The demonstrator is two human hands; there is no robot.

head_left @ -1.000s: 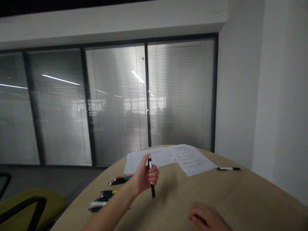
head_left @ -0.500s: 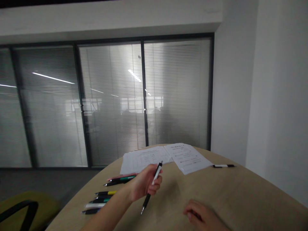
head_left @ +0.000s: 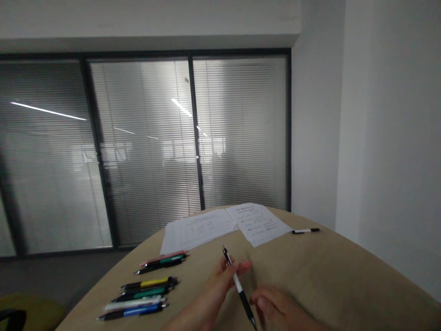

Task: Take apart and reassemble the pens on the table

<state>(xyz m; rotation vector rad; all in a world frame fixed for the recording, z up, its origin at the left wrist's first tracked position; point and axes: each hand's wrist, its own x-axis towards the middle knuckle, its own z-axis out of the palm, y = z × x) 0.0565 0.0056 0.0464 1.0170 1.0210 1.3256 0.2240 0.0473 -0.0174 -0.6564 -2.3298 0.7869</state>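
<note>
My left hand (head_left: 223, 280) is closed around a white-and-black ballpoint pen (head_left: 237, 281), with the thumb laid across its barrel. The pen slants, clip end up and away, its writing tip pointing down toward me. Close to the pen's black grip is my right hand (head_left: 275, 303), fingers curled in and nothing visible in them. I cannot tell whether its fingertips touch the pen. To the left lie several pens in two groups, among them a blue pen (head_left: 138, 310), a white pen (head_left: 132, 302), a yellow pen (head_left: 148, 282) and a green pen (head_left: 151, 293).
Two printed sheets lie at the far side of the round wooden table (head_left: 330, 271): a left sheet (head_left: 196, 227) and a right sheet (head_left: 258, 225). Beside the right one is another white-and-black pen (head_left: 306, 231). A chair (head_left: 31, 312) stands at lower left.
My left hand has moved right and toward me with the pen, whose writing tip now points to the right instead of left. It is now close to my right hand. The view has turned slightly right.
</note>
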